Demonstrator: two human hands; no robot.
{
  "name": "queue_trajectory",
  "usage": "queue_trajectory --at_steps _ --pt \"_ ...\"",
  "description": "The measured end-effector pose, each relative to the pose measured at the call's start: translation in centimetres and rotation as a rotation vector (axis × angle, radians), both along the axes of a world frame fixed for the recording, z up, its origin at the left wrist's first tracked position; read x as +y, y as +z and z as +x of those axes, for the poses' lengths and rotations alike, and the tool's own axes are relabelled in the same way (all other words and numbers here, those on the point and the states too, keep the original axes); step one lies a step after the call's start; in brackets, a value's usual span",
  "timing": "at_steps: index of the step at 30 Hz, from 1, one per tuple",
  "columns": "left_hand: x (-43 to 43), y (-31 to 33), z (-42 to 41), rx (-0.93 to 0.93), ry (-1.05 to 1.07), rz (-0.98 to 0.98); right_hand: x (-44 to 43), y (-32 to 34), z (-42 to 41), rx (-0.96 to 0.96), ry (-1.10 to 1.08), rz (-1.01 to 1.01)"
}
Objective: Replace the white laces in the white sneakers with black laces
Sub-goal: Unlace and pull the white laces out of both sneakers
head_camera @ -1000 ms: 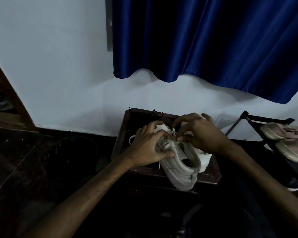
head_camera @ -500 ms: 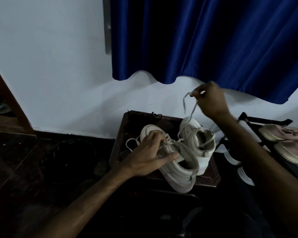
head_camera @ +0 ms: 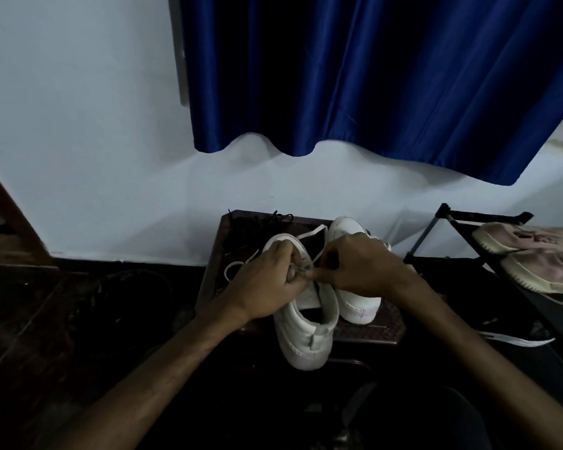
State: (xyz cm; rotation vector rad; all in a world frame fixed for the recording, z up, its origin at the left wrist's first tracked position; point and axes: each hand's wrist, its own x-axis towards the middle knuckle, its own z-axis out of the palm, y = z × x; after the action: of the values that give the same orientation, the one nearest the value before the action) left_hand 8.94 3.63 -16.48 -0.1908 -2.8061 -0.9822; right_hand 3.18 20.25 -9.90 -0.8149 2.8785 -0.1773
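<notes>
Two white sneakers stand on a dark wooden stool (head_camera: 368, 332). The near sneaker (head_camera: 306, 332) points away from me, heel toward me; the second sneaker (head_camera: 358, 303) stands to its right, mostly behind my right hand. My left hand (head_camera: 267, 284) grips the near sneaker's upper and its white lace (head_camera: 301, 269). My right hand (head_camera: 355, 271) pinches the same lace just right of the left fingers. A loose white lace loop (head_camera: 233, 269) hangs off the left side. Black laces (head_camera: 267, 222) lie in a heap at the stool's back.
A white wall and a blue curtain (head_camera: 371, 76) rise behind the stool. At right a black shoe rack (head_camera: 452, 219) carries a pair of beige-pink sneakers (head_camera: 540, 254). Dark floor lies to the left, with a dim dark object near the stool.
My right hand, raised high pulling a lace half a second ago, has come back down to the near sneaker and pinches the lace beside my left hand.
</notes>
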Motion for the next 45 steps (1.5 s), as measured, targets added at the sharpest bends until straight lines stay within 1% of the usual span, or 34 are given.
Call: queue_trajectory --at_steps 2,5,7,11,13,15,18,20,22,23,24,25,27,29,32,33,34,36,39,40,42,45 --pt "0.6 0.6 -0.1 0.034 0.003 -0.107 0.2 0.2 -0.3 -0.005 0.015 -0.02" --pt "1.5 1.4 -0.3 0.106 -0.002 -0.271 1.1 0.3 -0.7 -0.082 0.0 -0.062" --pt "2.0 1.6 -0.4 0.138 0.025 -0.337 1.4 0.2 -0.8 -0.119 -0.03 -0.096" --pt "2.9 1.6 -0.6 0.212 0.11 -0.502 1.2 0.0 -0.9 -0.118 -0.056 -0.12" --pt "3.4 1.7 -0.9 0.233 0.144 -0.561 1.0 0.1 -0.9 -0.162 -0.074 -0.148" --pt "3.9 1.7 -1.2 0.25 0.134 -0.611 1.0 0.2 -0.9 -0.196 -0.102 -0.2" --pt "3.8 1.9 -1.2 0.297 0.147 -0.678 1.2 -0.1 -1.0 -0.257 -0.198 -0.306" --pt "2.5 2.5 -1.3 0.326 0.229 -0.641 1.4 -0.4 -1.1 -0.249 -0.251 -0.328" --pt "0.5 3.5 -1.5 0.29 0.361 -0.455 1.5 -0.3 -1.0 -0.231 -0.292 -0.349" --pt "-0.4 3.8 -1.6 0.247 0.415 -0.33 1.4 -0.3 -0.8 -0.252 -0.316 -0.386" --pt "-1.0 3.8 -1.7 0.201 0.424 -0.253 1.3 -0.4 -0.4 -0.303 -0.34 -0.446" --pt "-1.2 3.6 -1.8 0.173 0.388 -0.238 1.0 -0.6 -0.1 -0.363 -0.362 -0.516" --pt "-0.7 3.5 -1.4 0.115 0.231 -0.193 0.1 -1.0 0.6 -0.433 -0.376 -0.664" --pt "0.0 3.6 -0.9 0.126 0.124 -0.137 -0.8 -1.4 0.8 -0.484 -0.365 -0.781" --pt "0.3 3.7 -0.5 0.193 0.135 -0.209 -1.3 -1.1 0.7 -0.704 -0.343 -0.892" --pt "0.3 3.6 -0.4 0.191 0.136 -0.255 -1.2 -0.9 0.6 -0.727 -0.327 -0.885" --pt "0.2 3.6 -0.5 0.174 0.12 -0.302 -0.9 -0.8 0.4 -0.701 -0.314 -0.866" --pt "0.0 3.8 -0.9 0.13 0.053 -0.409 0.0 -1.0 -0.2 -0.534 -0.251 -0.769" --pt "-0.7 4.6 -1.5 0.034 -0.026 -0.49 0.4 -1.1 -1.2 -0.221 -0.007 -0.491" --pt "-0.9 5.0 -1.6 0.011 -0.038 -0.502 0.2 -1.2 -1.5 -0.144 0.073 -0.399" --pt "-1.4 5.4 -1.9 -0.025 -0.067 -0.537 -0.2 -1.2 -1.7 -0.113 0.168 -0.336" --pt "-1.7 5.8 -2.1 -0.043 -0.107 -0.63 -0.6 -1.6 -2.1 -0.097 0.205 -0.345"
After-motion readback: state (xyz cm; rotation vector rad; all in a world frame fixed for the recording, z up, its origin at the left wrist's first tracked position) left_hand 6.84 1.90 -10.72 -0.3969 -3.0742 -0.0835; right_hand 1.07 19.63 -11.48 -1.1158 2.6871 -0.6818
